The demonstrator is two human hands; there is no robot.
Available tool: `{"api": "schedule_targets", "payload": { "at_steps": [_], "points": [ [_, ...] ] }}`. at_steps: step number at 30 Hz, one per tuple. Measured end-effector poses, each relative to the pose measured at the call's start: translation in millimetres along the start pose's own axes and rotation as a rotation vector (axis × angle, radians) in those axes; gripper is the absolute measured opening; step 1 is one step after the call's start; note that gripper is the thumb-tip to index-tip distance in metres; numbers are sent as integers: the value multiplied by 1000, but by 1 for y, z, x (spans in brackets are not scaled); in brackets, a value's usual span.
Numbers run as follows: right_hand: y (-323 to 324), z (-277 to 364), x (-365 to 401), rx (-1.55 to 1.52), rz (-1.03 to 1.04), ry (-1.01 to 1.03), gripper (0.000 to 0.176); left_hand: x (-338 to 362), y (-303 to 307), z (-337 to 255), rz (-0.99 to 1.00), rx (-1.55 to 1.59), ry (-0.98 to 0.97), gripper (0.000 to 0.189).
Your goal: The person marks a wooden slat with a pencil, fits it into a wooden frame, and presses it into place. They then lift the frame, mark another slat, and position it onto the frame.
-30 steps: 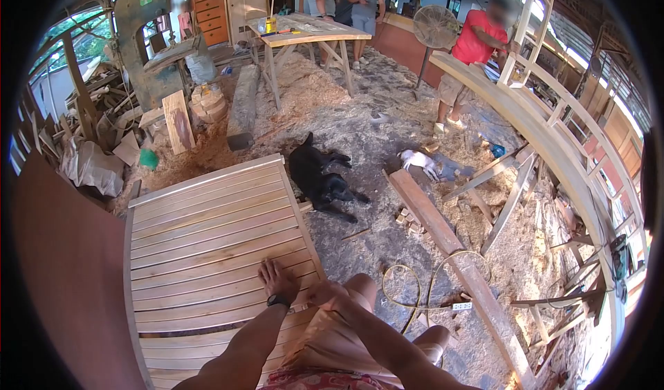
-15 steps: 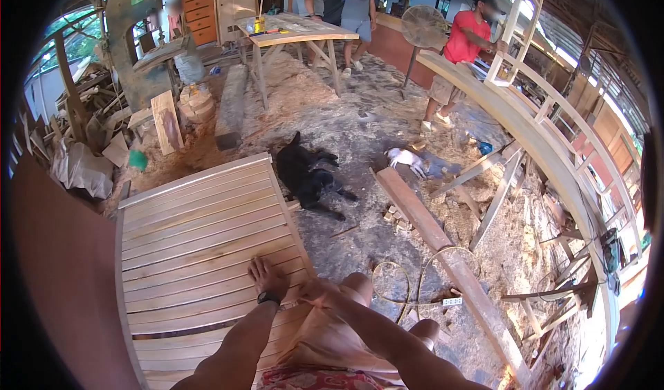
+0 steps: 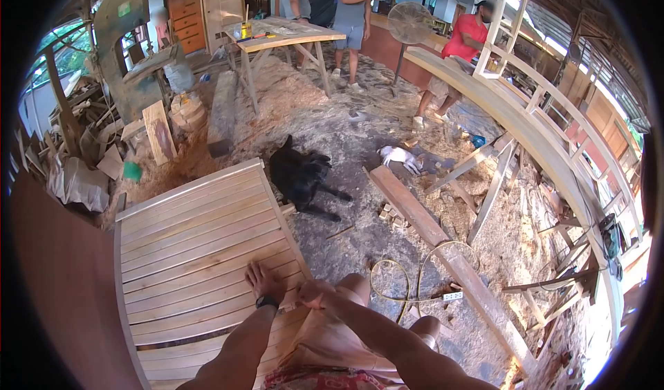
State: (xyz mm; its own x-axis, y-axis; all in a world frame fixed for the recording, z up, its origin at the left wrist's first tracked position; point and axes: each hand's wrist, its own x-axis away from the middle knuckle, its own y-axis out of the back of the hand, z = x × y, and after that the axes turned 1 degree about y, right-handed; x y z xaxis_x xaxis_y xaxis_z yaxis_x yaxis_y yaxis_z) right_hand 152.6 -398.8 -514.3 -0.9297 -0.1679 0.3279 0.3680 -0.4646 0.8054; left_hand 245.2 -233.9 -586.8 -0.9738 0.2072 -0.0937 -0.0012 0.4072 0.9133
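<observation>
Largest first: curved timber frame (image 3: pixel 499 102) at R is up on trestle legs (image 3: pixel 492 191), prob. for working height. Slatted panel (image 3: pixel 194 241) lies front L of us, R edge by our legs, prob. so we can lean over it; wood stub (image 3: pixel 286 209) at its R side may be a prop. L hand (image 3: pixel 265 284) rests on slats, fingers spread, gripping nothing, maybe steadying. R hand (image 3: pixel 315 294) is curled at panel's R edge; can't tell if it's holding anything. Power strip (image 3: pixel 452 296) lies on floor, presumably for tools. Writing: pale green patch (image 3: pixel 124 8) on band saw (image 3: pixel 114 58), too small to read; no brands legible.
</observation>
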Motion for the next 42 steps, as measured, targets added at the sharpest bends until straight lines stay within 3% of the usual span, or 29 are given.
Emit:
{"api": "schedule_targets", "payload": {
  "at_steps": [11, 13, 16, 20, 22, 24, 25, 27, 30, 32, 33, 35, 36, 38, 42],
  "points": [
    [-25, -20, -17, -82, -24, 32, 30, 0, -2, -1, 12, -20, 5, 74],
    [-17, -18, -13, 132, 46, 240, 35, 1, -5, 4, 0, -33, 1, 74],
    [-11, -17, -8, 296, 4, 283, 37, -1, -7, 3, 17, -34, 32, 74],
    [-51, -43, -33, 324, -38, 379, 39, -1, -4, 2, 39, -61, 27, 74],
    [-82, -57, -42, -147, -329, 482, 14, -1, -7, 3, 15, -76, 26, 75],
    [-130, -79, -75, -405, -616, 764, 13, 0, -4, 1, 7, -94, 23, 75],
    [-144, -80, -79, -411, -618, 763, 13, -1, -3, 0, -3, -105, 17, 74],
    [-165, -78, -83, -654, -398, 641, 8, -1, -3, 1, -19, -120, -11, 73],
    [-181, -78, -78, -1005, -39, 426, 16, -1, -4, 2, -20, -145, -28, 71],
    [-27, -32, -24, 110, 152, 526, 11, -3, -7, 3, 6, -154, -21, 70],
    [-39, -35, -25, 92, 167, 519, 11, -5, -12, 7, -37, -165, -61, 70],
    [-81, -38, -30, -990, -133, 276, 11, 4, -13, 15, -48, -178, -85, 70],
    [-87, -37, -29, -999, -114, 260, 11, 2, -13, 14, -52, -182, -83, 71],
    [-91, -39, -30, -194, -290, 446, 16, -1, -14, 14, -63, -189, -79, 70],
    [-46, -35, -16, 8, -291, 509, 21, -1, -6, 8, -47, -157, -86, 70]
  ]
}}
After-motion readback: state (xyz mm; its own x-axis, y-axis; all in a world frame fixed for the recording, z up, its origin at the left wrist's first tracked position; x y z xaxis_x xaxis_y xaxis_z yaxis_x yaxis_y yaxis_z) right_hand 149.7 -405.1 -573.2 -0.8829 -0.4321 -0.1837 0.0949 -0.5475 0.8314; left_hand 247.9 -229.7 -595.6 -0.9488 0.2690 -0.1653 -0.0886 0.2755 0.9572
